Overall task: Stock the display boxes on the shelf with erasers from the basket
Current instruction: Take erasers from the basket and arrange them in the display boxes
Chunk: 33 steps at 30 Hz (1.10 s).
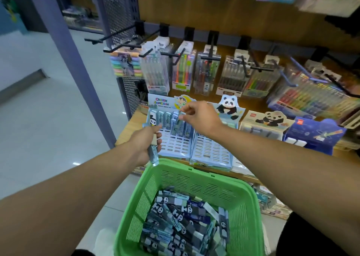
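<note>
Along the front edge of the wooden shelf sit two pale blue display boxes side by side. Over the left display box the right hand hovers with its fingertips pinching one packaged eraser, which sits at the top of a short row of upright erasers filling that box's back slots. At the box's left front corner the left hand grips a small bundle of erasers, fingers curled round them. The right display box shows bare slots. Below the shelf's front edge, a green basket holds a loose heap of panda-printed erasers. Packs of pens hang on hooks behind the boxes
</note>
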Motion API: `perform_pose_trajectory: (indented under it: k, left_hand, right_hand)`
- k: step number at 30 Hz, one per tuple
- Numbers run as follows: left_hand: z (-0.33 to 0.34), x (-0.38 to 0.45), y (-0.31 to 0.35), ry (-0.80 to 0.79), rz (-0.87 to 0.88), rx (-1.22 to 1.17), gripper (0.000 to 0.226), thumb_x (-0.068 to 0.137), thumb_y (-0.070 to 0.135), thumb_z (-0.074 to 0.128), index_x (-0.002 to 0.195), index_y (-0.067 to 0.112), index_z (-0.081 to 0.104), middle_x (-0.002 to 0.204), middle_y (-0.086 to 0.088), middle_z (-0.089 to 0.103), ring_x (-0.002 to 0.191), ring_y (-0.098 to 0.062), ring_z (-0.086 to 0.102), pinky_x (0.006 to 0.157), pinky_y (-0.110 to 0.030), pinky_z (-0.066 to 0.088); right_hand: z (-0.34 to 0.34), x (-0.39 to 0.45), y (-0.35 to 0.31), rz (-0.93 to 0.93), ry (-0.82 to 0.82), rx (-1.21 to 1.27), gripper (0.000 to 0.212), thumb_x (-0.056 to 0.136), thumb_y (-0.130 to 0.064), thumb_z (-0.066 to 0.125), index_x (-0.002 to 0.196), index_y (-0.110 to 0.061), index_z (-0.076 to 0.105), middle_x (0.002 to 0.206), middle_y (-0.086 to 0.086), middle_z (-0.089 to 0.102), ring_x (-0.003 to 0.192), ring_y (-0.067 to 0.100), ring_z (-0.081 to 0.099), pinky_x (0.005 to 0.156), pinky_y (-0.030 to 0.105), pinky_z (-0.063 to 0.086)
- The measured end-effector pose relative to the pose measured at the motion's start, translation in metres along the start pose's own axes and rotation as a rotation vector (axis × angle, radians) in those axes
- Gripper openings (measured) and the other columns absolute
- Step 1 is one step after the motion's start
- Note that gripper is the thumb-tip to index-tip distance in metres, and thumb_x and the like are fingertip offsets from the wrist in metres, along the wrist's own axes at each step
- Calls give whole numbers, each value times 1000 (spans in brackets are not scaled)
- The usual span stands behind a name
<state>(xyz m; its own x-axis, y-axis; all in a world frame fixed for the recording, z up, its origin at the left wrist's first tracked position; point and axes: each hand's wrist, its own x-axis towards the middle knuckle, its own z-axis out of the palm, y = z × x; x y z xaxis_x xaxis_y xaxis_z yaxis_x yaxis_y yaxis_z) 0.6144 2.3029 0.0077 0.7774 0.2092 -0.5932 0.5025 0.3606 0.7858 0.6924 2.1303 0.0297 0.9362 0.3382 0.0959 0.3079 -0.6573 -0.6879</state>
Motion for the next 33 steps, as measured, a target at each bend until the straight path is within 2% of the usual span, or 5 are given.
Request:
perform_pose_trajectory:
  k: [8, 13, 19, 26, 33]
  left_hand:
    - [-31, 7, 5, 14, -40, -81, 23, 102, 28, 48, 88, 11, 54, 68, -3, 54, 52, -15, 48, 51, -27, 40]
    - [-37, 12, 0, 39, -56, -75, 16, 102, 17, 48, 107, 4, 57, 91, -10, 65, 65, -20, 61, 56, -31, 49]
    - [-33, 15, -2, 36, -66, -64, 21, 104, 14, 47, 92, 1, 59, 100, -12, 67, 81, -24, 66, 77, -38, 57]
    - [-31, 15, -4, 41, -76, -26, 13, 104, 14, 49, 100, 5, 58, 98, -9, 68, 76, -21, 67, 76, -39, 56]
    - [-27, 14, -3, 37, -100, -26, 17, 104, 16, 46, 97, 5, 57, 99, -10, 68, 78, -22, 67, 72, -38, 57]
  right_hand:
    - [45, 34, -8, -142, -77, -174, 19, 100, -19, 62, 119, -17, 66, 109, 4, 69, 97, 20, 61, 86, 39, 54]
    - [56, 38, 0, -131, -94, -280, 15, 103, -20, 57, 117, -21, 61, 108, 2, 68, 85, 22, 57, 75, 40, 52]
    - [58, 40, 4, -98, -89, -261, 12, 101, -20, 58, 112, -22, 61, 100, 1, 68, 83, 23, 60, 70, 39, 54]
    - [56, 44, 1, -70, -110, -258, 8, 102, -23, 57, 109, -24, 59, 100, -1, 68, 77, 22, 64, 71, 43, 57]
    - [61, 50, -1, -38, -2, -339, 17, 101, -31, 57, 105, -27, 73, 112, 3, 68, 92, 26, 64, 74, 38, 57]
